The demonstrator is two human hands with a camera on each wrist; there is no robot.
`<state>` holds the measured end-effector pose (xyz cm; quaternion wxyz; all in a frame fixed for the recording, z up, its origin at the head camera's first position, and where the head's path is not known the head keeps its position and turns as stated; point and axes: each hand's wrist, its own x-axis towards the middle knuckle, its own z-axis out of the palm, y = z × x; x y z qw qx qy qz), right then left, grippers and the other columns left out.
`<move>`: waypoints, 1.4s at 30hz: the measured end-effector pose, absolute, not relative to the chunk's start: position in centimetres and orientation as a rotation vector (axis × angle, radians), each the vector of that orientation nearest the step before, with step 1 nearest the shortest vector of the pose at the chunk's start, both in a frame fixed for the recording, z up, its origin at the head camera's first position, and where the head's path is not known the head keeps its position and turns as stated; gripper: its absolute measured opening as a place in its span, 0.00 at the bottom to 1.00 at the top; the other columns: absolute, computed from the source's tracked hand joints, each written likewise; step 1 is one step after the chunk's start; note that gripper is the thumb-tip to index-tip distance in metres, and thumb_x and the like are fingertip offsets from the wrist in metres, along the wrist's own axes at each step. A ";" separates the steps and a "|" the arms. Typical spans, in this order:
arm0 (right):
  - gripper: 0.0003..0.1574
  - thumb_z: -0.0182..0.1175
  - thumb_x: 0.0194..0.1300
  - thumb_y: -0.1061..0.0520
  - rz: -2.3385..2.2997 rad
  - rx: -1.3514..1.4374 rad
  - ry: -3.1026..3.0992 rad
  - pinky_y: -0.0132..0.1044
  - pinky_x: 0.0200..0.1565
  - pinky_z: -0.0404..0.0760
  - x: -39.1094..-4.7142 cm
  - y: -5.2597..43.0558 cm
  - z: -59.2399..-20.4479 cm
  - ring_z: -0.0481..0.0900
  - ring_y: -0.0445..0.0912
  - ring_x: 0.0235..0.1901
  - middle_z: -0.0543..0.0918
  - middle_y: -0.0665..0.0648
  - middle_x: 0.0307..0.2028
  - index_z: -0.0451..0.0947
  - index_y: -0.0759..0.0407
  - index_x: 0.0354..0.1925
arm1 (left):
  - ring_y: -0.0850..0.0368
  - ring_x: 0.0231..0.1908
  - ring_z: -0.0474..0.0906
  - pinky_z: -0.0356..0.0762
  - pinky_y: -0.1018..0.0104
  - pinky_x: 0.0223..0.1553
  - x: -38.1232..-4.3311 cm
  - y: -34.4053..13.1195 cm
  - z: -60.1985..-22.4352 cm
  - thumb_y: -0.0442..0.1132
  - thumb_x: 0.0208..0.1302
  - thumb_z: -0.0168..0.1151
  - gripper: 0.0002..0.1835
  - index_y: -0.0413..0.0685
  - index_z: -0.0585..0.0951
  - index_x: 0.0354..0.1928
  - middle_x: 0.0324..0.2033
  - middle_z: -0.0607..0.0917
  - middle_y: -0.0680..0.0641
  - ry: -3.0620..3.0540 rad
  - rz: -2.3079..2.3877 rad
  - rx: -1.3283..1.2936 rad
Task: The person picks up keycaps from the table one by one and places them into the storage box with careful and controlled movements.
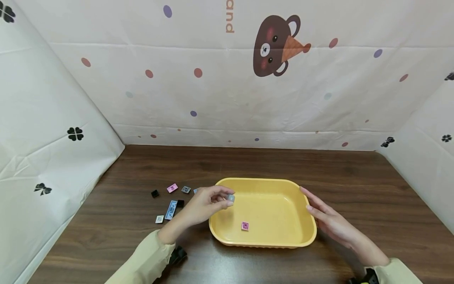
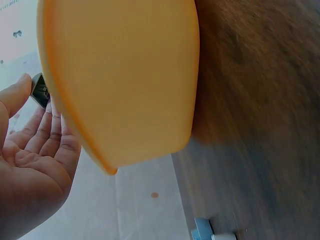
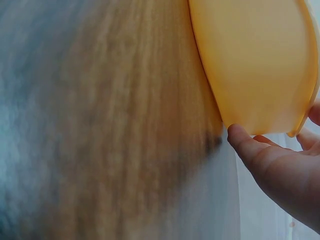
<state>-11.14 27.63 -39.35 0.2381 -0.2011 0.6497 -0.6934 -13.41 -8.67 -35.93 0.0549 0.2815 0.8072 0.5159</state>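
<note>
Between its thumb and fingers my left hand (image 1: 207,203) pinches a small greyish-blue keycap (image 1: 231,198), above the left side of a yellow plastic basin (image 1: 262,243). In the left wrist view the keycap (image 2: 40,91) turns its dark hollow underside to the camera. My right hand (image 1: 333,225) touches the basin's right rim with fingers fairly straight; in the right wrist view its thumb lies near the basin's outer wall (image 3: 260,75). A pink keycap (image 1: 245,226) lies on the basin floor.
Left of the basin, several keycaps lie on the brown wooden table (image 1: 113,228): a pink one (image 1: 172,188), a grey one (image 1: 186,189), a black one (image 1: 155,193), a long blue one (image 1: 171,210) and a white one (image 1: 159,219). A patterned white cloth (image 1: 227,98) hangs behind.
</note>
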 end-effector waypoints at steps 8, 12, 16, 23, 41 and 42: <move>0.34 0.33 0.74 0.61 -1.896 -0.550 1.776 0.27 0.54 0.68 -11.2 27.6 -39.3 0.59 0.27 0.59 0.44 0.45 0.66 0.32 0.52 0.71 | 0.65 0.28 0.75 0.75 0.72 0.31 -13.8 -7.1 -36.2 0.38 0.58 0.62 0.15 0.35 0.80 0.43 0.30 0.83 0.48 2.433 1.547 0.871; 0.34 0.33 0.74 0.61 -1.893 -0.545 1.787 0.26 0.54 0.67 -11.2 27.6 -39.3 0.59 0.27 0.59 0.44 0.45 0.66 0.33 0.53 0.71 | 0.66 0.27 0.74 0.74 0.73 0.30 -13.9 -6.3 -36.4 0.37 0.58 0.63 0.14 0.36 0.80 0.43 0.30 0.83 0.47 2.442 1.509 0.883; 0.34 0.33 0.74 0.61 -1.889 -0.536 1.802 0.26 0.53 0.67 -11.1 27.7 -39.3 0.59 0.27 0.59 0.45 0.45 0.66 0.34 0.53 0.71 | 0.67 0.27 0.73 0.73 0.73 0.29 -14.1 -5.5 -36.4 0.37 0.58 0.62 0.13 0.37 0.80 0.43 0.31 0.83 0.48 2.471 1.438 0.916; 0.34 0.33 0.74 0.61 -1.889 -0.543 1.803 0.26 0.54 0.67 -11.1 27.6 -39.3 0.59 0.28 0.59 0.44 0.47 0.66 0.34 0.53 0.71 | 0.67 0.26 0.73 0.72 0.75 0.29 -14.3 -4.4 -36.6 0.38 0.58 0.62 0.11 0.40 0.80 0.42 0.31 0.84 0.48 2.529 1.291 0.981; 0.34 0.33 0.73 0.62 -1.899 -0.548 1.792 0.26 0.54 0.67 -11.2 27.6 -39.4 0.59 0.28 0.59 0.45 0.47 0.66 0.34 0.52 0.71 | 0.71 0.25 0.71 0.68 0.79 0.31 -14.6 -2.3 -37.3 0.41 0.57 0.64 0.11 0.45 0.80 0.41 0.29 0.83 0.56 2.665 0.874 1.067; 0.34 0.33 0.73 0.62 -1.899 -0.547 1.793 0.26 0.54 0.67 -11.2 27.6 -39.4 0.59 0.27 0.59 0.44 0.47 0.66 0.34 0.52 0.71 | 0.72 0.26 0.71 0.68 0.79 0.32 -14.6 -2.2 -37.4 0.41 0.57 0.63 0.12 0.45 0.80 0.42 0.29 0.83 0.56 2.673 0.839 1.071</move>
